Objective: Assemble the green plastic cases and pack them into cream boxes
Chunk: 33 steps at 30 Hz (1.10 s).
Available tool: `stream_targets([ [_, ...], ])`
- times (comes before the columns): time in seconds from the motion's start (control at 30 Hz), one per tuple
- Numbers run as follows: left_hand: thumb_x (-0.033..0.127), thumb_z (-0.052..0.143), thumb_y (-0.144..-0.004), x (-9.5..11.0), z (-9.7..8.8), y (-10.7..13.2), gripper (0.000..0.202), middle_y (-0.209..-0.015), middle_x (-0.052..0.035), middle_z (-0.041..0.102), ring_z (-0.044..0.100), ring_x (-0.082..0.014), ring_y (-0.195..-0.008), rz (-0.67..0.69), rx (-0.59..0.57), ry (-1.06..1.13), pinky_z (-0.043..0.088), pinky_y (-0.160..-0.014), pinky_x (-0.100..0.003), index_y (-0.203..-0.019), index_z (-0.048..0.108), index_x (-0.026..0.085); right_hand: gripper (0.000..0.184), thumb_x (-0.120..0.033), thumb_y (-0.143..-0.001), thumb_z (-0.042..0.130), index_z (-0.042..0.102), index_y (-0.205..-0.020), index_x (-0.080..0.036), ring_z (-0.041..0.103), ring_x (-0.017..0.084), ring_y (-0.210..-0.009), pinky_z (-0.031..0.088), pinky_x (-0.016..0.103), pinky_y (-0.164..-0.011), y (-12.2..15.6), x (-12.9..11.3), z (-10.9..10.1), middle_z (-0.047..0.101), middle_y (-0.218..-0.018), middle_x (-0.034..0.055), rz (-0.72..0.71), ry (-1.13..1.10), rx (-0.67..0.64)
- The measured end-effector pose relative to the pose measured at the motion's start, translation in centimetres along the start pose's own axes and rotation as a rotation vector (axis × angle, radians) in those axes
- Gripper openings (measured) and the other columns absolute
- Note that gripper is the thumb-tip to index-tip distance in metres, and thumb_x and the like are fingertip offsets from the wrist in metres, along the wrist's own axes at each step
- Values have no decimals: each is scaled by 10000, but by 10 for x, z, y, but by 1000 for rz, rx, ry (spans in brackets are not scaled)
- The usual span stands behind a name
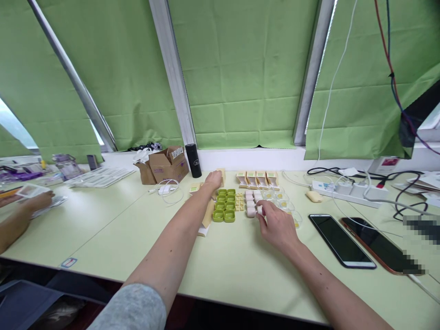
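Observation:
My left hand point(213, 179) reaches to the far side of the laid-out rows, fingers curled against a small cream cardboard box point(223, 174). Closer in, my right hand point(277, 225) has its thumb and index finger closed around a white cube point(259, 210) at the edge of a block of pale pink and white cubes point(250, 204). Between the hands sit two columns of green square cups point(229, 215) and small yellowish pieces point(239, 201). Clear domed covers with yellow inside point(282, 203) lie right of the cubes. More cream boxes point(206, 215) are partly hidden under my left forearm.
Open-fronted cream boxes point(257, 180) stand in a row behind. Two phones point(342, 239) and a power strip point(349, 192) with cables lie at right. A carton point(169, 166) and black bottle point(193, 161) stand back left. Another person's hand point(40, 201) works at far left.

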State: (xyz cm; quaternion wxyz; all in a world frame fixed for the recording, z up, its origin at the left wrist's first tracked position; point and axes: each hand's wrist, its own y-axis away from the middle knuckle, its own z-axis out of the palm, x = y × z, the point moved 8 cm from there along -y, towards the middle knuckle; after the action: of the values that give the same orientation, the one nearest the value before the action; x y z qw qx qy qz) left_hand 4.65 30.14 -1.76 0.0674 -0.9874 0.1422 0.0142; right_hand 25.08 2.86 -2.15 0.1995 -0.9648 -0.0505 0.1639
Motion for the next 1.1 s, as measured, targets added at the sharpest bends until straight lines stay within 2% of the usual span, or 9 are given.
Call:
stream_targets([
  [0.63,386,683,-1012,-6,3,-5,400,-1357,-119,653,681,-258,-1166,-12,13,60,610,-980,-471,-1348,630,176,246,-228,-1012,546,578,-1255,-255,708,211,-886,301,296,-617,0,0,5,737,-1159,52,-10,4,-13],
  [1.0,397,673,-1018,-10,-4,1,396,-1359,-117,651,680,-256,-1167,-16,41,122,610,-980,-475,-1346,631,178,247,-219,-1020,529,557,-1263,-251,716,219,-925,296,295,-622,2,0,5,735,-1194,60,-6,0,-26],
  [1.1,272,734,-963,-12,-15,7,412,-1355,-142,671,677,-281,-1205,-10,84,174,584,-1037,-453,-1351,643,166,248,-207,-1016,530,552,-1260,-249,722,222,-945,300,298,-630,2,-2,4,736,-1211,55,-13,-10,-21],
])
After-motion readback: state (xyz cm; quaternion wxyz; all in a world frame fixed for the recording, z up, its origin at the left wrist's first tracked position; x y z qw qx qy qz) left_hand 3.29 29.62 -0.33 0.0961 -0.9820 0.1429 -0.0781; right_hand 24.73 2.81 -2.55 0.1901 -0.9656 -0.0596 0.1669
